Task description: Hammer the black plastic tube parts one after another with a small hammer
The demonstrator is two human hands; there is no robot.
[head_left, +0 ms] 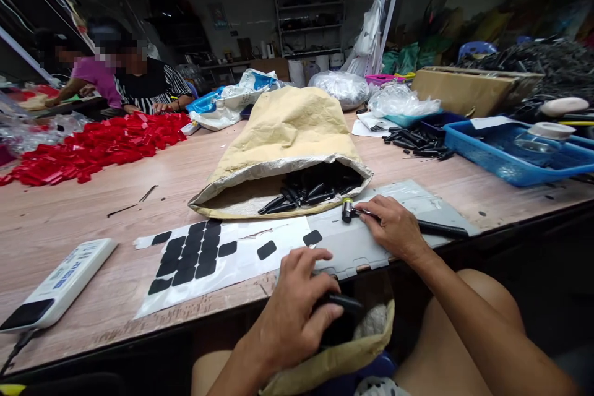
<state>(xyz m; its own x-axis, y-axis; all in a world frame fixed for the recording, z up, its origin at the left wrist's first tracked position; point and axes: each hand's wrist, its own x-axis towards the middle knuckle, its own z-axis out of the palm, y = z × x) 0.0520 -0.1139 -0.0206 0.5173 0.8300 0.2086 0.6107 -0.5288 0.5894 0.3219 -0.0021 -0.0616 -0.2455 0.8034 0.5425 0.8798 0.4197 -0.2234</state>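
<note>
My left hand (301, 303) is at the table's front edge, above the open mouth of a paper sack (334, 362) at my lap. Between its thumb and lower fingers is a black tube-shaped piece (344, 302); the index finger sticks out. My right hand (392, 223) is closed round the shaft of a small hammer (443, 229), which lies over a grey board (436, 207). A white sheet with black rounded-square stickers (188, 253) lies left of the board. Behind them, a tan sack (292, 117) lies with its mouth toward me, black tube-shaped pieces (309, 189) inside.
A white power strip (60, 281) lies at the left front. Red pieces (97, 145) are heaped behind it, where two people (148, 80) sit. To the right are loose black pieces (415, 141), a blue tray (505, 161) and a cardboard box (464, 91).
</note>
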